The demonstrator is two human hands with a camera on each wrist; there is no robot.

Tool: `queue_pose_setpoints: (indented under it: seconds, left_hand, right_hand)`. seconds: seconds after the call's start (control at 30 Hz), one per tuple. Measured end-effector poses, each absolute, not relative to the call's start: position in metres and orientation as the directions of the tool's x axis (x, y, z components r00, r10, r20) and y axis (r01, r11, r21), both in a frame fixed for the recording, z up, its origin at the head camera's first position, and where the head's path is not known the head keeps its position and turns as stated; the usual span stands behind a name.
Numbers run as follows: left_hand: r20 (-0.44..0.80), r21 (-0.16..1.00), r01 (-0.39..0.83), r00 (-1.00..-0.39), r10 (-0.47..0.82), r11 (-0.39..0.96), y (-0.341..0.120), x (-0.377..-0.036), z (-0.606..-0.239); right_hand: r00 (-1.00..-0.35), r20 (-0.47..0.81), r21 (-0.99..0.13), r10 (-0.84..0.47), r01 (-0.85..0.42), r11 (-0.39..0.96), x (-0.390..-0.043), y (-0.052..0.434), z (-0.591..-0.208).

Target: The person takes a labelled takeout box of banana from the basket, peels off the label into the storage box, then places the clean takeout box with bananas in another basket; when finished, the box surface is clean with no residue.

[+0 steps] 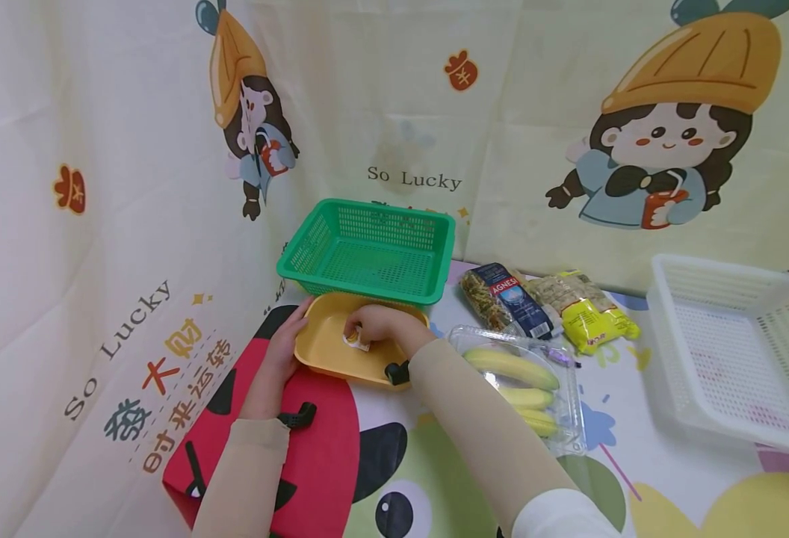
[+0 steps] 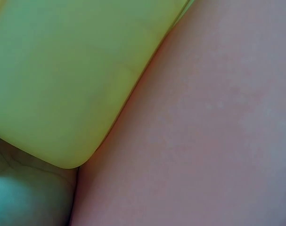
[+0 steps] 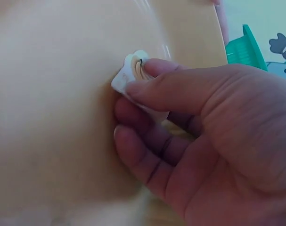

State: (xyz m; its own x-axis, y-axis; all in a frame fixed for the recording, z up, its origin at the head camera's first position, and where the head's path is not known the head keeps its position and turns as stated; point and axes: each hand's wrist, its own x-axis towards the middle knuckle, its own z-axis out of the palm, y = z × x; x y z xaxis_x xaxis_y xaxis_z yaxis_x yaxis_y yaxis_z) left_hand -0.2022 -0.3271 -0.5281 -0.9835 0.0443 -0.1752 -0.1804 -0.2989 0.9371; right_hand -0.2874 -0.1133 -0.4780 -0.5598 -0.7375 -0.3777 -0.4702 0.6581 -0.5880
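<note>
A table covered in a bright cartoon cloth (image 1: pixel 690 478) filled the lower half of the head view, with printed curtains behind it. At the far right stood a white plastic basket (image 1: pixel 737 299). At upper centre sat a green plastic basket (image 1: pixel 300 250), and right of it, mid-frame, lay two food packets (image 1: pixel 512 299) and a yellow bag (image 1: pixel 589 314). Below them, right of centre, a clear box of bananas (image 1: pixel 509 366) lay near the person's right forearm.

Just below the green basket, at centre, was a yellow tray (image 1: pixel 320 347). The left hand (image 1: pixel 283 351) gripped the tray's left rim, fingers curled over the edge. The right hand (image 1: pixel 384 325) was inside the tray, thumb and curled fingers pinching a small white packet (image 1: pixel 356 341) against the tray floor. In the right wrist view the packet (image 3: pixel 133 77) sat at upper centre, held at its edge by the fingertips (image 3: pixel 133 89).

To do this step well, the left hand would probably need to hold the tray steady, and the pinch should likely stay firm on the packet's edge, since so small and flat a thing could slip on smooth plastic.
</note>
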Motion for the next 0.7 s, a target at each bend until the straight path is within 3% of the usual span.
queue_pose_setpoints:
  seconds: [0.47, 0.7]
  left_hand:
    - [-0.179, 0.932, -0.186, -0.982, 0.053, -0.31, -0.3263, -0.2034, -0.5283]
    - [-0.187, 0.929, -0.189, -0.982, 0.04, -0.317, -0.3267, -0.2014, -0.5268]
  right_hand:
    - [-0.584, -0.41, -0.511, -0.7, -0.489, 0.707, -0.2867, -0.1074, -0.4741]
    - [-0.632, -0.428, -0.473, -0.647, -0.453, 0.755, -0.2838, -0.1059, -0.4703]
